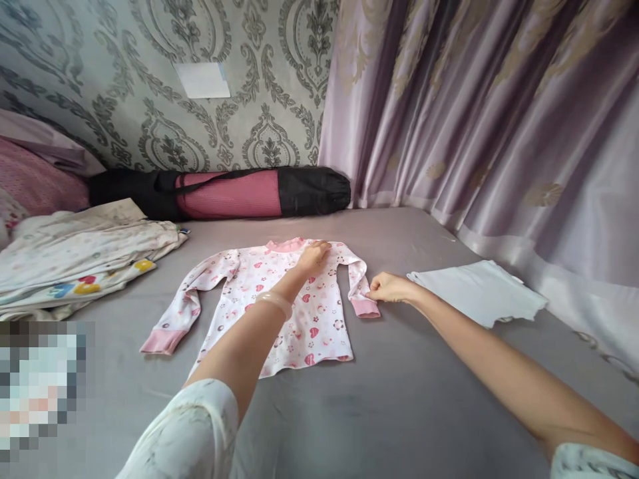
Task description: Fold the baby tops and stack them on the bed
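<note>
A long-sleeved heart-print shirt (pixel 319 326) lies spread face up on a grey bedsheet (pixel 379 412), both hands on it.
Nearest is the shirt's hem; beyond it, the right hand (pixel 391 287) has its fingertips drawn together, pinching the sleeve just above the pink cuff (pixel 366 308). To the right lies a folded pale garment (pixel 479 289). The left hand (pixel 315 256) rests on the shoulder beside the pink collar (pixel 284 245); whether its fingers grip fabric, I cannot tell. Farther back, a black-and-pink roll bag (pixel 229 194) lies along the patterned wall (pixel 254 73).
</note>
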A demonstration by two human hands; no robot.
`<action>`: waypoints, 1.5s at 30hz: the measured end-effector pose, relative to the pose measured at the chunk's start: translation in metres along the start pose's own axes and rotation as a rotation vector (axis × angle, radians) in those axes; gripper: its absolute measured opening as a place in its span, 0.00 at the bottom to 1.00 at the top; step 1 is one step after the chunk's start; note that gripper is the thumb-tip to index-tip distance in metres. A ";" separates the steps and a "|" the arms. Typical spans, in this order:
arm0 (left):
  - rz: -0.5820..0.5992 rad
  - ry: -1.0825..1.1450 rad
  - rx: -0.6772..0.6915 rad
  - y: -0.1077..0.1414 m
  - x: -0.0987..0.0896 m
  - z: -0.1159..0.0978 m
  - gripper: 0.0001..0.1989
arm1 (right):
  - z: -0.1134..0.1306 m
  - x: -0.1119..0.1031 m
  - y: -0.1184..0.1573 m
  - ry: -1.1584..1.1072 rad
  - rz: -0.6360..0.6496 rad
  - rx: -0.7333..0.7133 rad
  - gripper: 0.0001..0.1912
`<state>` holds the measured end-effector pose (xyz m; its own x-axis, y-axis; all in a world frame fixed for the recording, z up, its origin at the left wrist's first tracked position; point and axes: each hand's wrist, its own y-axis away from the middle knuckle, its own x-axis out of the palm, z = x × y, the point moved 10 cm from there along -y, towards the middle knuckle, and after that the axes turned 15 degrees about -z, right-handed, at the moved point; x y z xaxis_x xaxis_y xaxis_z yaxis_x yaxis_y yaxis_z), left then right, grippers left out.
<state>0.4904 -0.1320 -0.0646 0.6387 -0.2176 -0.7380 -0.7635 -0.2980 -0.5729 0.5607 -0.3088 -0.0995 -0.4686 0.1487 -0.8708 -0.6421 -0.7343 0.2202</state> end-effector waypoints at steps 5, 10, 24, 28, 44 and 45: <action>-0.073 0.058 -0.080 0.005 0.013 0.004 0.16 | -0.010 -0.026 -0.009 -0.170 -0.032 0.105 0.09; -0.069 0.059 -0.072 0.008 0.012 0.004 0.16 | -0.038 -0.093 -0.040 -0.111 -0.308 0.088 0.05; 0.127 -0.069 -0.099 0.013 0.014 -0.011 0.25 | -0.060 -0.156 -0.103 0.215 -0.450 -0.104 0.11; 0.188 -0.131 -0.114 0.014 0.019 -0.011 0.29 | -0.074 -0.144 -0.109 0.312 -0.456 -0.009 0.13; 0.098 -0.102 -0.183 0.012 0.014 -0.003 0.25 | 0.031 -0.066 -0.082 0.376 -0.539 -0.170 0.20; 0.059 -0.102 -0.196 0.011 0.010 -0.001 0.24 | 0.050 -0.050 -0.081 0.352 -0.505 -0.241 0.20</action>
<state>0.4881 -0.1380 -0.0780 0.5731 -0.1475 -0.8061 -0.7597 -0.4644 -0.4552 0.6056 -0.2239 -0.0519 0.1072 0.3179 -0.9421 -0.5583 -0.7648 -0.3216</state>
